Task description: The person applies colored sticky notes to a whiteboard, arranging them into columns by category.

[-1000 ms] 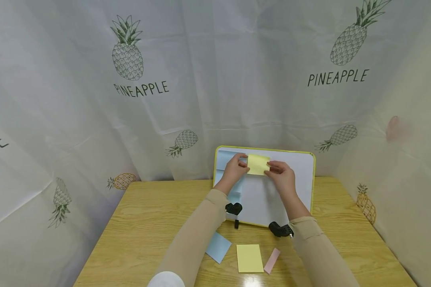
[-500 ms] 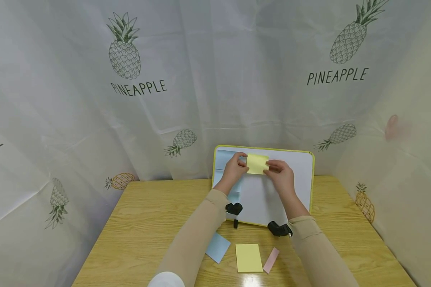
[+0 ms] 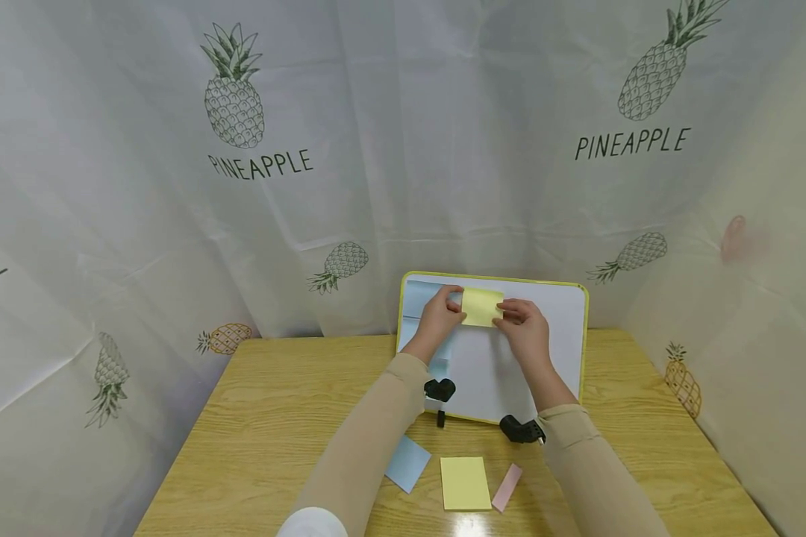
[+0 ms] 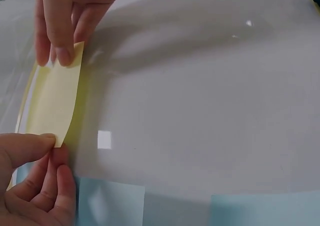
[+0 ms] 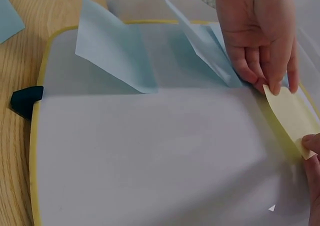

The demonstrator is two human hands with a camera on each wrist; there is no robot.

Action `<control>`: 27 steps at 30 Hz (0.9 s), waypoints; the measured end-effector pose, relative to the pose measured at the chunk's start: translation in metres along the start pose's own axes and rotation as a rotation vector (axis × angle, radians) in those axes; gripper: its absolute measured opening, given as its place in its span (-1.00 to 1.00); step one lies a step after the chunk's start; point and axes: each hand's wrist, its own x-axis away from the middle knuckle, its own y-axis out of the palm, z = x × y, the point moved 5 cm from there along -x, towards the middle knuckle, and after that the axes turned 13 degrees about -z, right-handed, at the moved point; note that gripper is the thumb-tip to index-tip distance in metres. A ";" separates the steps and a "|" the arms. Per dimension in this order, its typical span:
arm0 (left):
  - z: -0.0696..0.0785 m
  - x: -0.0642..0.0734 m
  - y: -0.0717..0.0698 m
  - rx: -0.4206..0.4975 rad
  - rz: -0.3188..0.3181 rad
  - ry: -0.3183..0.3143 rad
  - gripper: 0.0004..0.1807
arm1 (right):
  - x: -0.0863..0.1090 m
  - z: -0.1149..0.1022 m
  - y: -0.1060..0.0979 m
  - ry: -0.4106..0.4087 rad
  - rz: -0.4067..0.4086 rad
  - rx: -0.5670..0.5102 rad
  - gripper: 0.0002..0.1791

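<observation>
Both hands hold one yellow sticky note (image 3: 482, 307) by its sides against the upper part of a whiteboard (image 3: 490, 380) with a yellow rim. My left hand (image 3: 439, 321) pinches the note's left edge, thumb in front, as the left wrist view shows. The right hand (image 3: 527, 332) pinches the opposite edge between thumb and fingers. In the left wrist view the note's lower edge (image 4: 72, 117) stands off the board. Blue sticky notes (image 5: 112, 51) run down the board's left side, with free edges lifting; the left hand and forearm partly cover them in the head view.
On the wooden table (image 3: 295, 403) before the board lie a yellow sticky pad (image 3: 466, 484), a blue sticky pad (image 3: 408, 464) and a narrow pink pad (image 3: 507, 488). A small black foot (image 3: 441, 419) shows at the board's lower edge. Behind it hangs a pineapple-print curtain (image 3: 430, 149).
The hands and the yellow note stay almost still at the board. The head view has shifted very slightly.
</observation>
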 end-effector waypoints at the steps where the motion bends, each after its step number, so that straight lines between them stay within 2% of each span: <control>1: 0.001 0.000 0.000 -0.010 -0.002 0.002 -0.46 | 0.000 0.000 0.000 -0.002 -0.002 0.004 -0.69; 9: 0.006 0.002 -0.001 -0.110 -0.009 -0.017 -0.42 | 0.001 0.003 -0.003 -0.027 -0.011 0.028 -0.69; 15: 0.009 -0.001 0.001 -0.136 -0.022 -0.038 -0.39 | 0.006 0.005 -0.007 -0.029 -0.019 0.071 -0.70; 27: 0.013 -0.001 0.008 -0.193 -0.075 -0.025 -0.22 | 0.033 0.013 -0.016 -0.023 -0.097 0.204 -0.74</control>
